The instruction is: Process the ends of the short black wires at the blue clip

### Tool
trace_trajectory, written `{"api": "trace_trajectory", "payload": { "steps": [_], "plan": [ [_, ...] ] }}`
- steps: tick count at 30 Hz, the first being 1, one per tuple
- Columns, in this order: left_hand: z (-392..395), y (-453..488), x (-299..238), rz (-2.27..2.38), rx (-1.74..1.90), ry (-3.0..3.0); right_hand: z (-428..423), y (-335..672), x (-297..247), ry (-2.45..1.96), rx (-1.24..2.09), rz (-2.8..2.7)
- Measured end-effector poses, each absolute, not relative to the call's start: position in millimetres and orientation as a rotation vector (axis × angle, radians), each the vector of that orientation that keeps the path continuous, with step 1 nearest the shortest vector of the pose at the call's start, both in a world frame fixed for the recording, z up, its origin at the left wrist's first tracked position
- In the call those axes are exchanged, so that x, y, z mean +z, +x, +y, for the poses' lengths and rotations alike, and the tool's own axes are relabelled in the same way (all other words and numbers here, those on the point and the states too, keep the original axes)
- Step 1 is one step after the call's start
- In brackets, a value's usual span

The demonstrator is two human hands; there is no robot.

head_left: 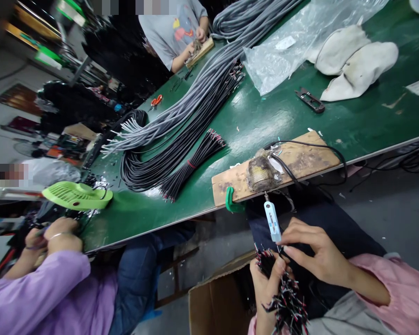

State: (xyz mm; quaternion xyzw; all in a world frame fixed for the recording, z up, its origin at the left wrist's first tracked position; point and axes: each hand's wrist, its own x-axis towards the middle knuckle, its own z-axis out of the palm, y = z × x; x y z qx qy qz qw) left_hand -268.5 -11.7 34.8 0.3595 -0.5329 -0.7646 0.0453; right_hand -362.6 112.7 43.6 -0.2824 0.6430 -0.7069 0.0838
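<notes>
My left hand (267, 284) is wrapped round a bundle of short black cables (286, 298) with stripped red and white wire ends, held over my lap. My right hand (312, 253) pinches at the top of that bundle, its fingertips beside a small pale blue tool (273, 222) that hangs from a wooden board (300, 160). The board lies over the edge of the green table (265, 121), held by a green clamp (232, 201), with a taped lump (261, 173) and a black cord on it.
Long grey and black cable bundles (195, 102) lie across the table. A plastic bag (300, 42), white cloth (356, 60) and a small black tool (310, 100) sit at the far right. A cardboard box (219, 302) stands below. Co-workers sit at left (52, 284) and far end (178, 32).
</notes>
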Motion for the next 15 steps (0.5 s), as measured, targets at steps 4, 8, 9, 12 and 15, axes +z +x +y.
{"api": "trace_trajectory", "payload": {
  "steps": [4,8,9,12,15],
  "plan": [
    [-11,-268,33,-1.659,-2.364,0.946,111,-363,44,-0.824,-2.101,1.865],
    [-10,-269,33,-1.597,-2.390,0.960,107,-359,40,-0.568,-2.153,1.679],
    [-10,-270,33,-1.587,-2.401,0.959,106,-358,39,-0.507,-2.167,1.661],
    [-12,-270,33,-1.568,-2.414,0.975,105,-355,35,-0.440,-2.181,1.629],
    [-12,-270,35,-1.538,-2.366,1.088,107,-357,34,-0.386,-2.120,1.558]
  ]
}}
